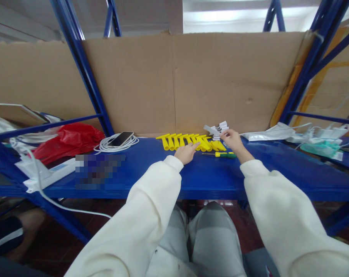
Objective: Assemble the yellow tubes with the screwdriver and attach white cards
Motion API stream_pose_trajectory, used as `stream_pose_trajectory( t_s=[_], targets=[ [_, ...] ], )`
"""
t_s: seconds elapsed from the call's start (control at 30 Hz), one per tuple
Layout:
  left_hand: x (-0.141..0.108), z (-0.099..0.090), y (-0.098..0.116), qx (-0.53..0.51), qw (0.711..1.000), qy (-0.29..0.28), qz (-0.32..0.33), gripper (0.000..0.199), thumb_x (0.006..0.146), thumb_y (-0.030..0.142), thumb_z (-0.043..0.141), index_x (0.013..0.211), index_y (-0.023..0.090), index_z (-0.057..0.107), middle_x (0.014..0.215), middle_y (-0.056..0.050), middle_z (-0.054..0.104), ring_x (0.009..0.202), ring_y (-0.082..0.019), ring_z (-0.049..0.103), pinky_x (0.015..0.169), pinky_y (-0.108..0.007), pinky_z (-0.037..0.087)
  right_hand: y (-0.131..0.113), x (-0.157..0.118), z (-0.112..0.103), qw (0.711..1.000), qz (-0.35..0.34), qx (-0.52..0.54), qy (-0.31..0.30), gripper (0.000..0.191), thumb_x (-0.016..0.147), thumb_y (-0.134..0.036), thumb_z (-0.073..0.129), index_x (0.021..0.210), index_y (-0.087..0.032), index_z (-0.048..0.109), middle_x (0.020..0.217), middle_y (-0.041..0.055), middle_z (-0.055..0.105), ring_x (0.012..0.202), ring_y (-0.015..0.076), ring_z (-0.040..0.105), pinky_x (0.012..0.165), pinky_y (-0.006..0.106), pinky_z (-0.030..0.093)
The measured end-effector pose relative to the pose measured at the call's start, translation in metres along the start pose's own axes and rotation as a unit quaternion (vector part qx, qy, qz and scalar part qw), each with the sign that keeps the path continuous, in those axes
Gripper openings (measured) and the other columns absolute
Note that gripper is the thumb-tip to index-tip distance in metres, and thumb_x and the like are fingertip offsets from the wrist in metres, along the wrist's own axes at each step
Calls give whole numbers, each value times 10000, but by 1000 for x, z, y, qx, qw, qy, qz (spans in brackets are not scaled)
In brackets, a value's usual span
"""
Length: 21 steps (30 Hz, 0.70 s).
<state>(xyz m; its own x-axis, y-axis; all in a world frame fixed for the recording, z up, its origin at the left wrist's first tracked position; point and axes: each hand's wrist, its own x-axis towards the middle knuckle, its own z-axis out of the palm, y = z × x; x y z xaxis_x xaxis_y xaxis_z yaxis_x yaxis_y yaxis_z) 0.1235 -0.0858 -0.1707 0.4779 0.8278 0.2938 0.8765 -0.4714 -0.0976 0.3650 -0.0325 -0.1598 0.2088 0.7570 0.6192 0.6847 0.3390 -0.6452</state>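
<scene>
In the head view a row of several yellow T-shaped plastic pieces [171,142] lies on the blue shelf. My left hand [186,153] rests at the near side of this row, its index finger stretched out toward the yellow pieces on the right; its other fingers are partly hidden. With thumb and fingers, my right hand [234,140] pinches a flat pale strip [210,130]. Behind that strip sits a small stack of white-and-dark pieces [223,125]. A screwdriver with a green and yellow handle [225,154] lies between my hands, nearer the right one.
A coiled white cable [105,145] with a phone [121,139] on it lies left, beside a red plastic bag [67,142] and white power strip [57,174]. Cardboard [220,77] closes the back. A white packet [268,132] lies right; blue posts [88,73] flank the shelf.
</scene>
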Motion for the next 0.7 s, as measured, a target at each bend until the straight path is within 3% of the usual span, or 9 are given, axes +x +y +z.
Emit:
stream_pose_trajectory(
  t_s=[0.1,0.17,0.37,0.7],
  targets=[
    [1,1,-1,-14,1000,2,-16,538,1009,249,385,1546,279,373,1412,-136,577,1151,-280,641,917,-410,537,-23,-4,19,993,-28,30,-108,120,675,-281,640,598,-201,594,639,5,611,695,178,551,704,306,450],
    [1,1,-2,-19,999,4,-26,545,1004,238,384,1547,278,368,1394,-149,585,1124,-293,648,900,-434,539,-34,-7,28,987,2,35,-154,121,661,-257,638,573,-199,578,597,-10,578,652,161,529,663,289,429],
    [0,0,-5,-5,999,0,-41,530,1009,241,363,1537,278,378,1338,-157,599,1090,-292,652,883,-416,526,-34,-19,39,980,57,52,-182,115,648,-234,615,550,-193,572,519,-34,515,594,145,494,593,267,381],
    [0,-1,-6,0,999,2,-33,537,1002,232,379,1534,305,388,1344,-137,594,1095,-275,649,884,-395,533,-24,-26,32,973,33,54,-222,124,666,-284,635,590,-189,611,579,-29,572,614,131,495,613,252,368]
  ],
)
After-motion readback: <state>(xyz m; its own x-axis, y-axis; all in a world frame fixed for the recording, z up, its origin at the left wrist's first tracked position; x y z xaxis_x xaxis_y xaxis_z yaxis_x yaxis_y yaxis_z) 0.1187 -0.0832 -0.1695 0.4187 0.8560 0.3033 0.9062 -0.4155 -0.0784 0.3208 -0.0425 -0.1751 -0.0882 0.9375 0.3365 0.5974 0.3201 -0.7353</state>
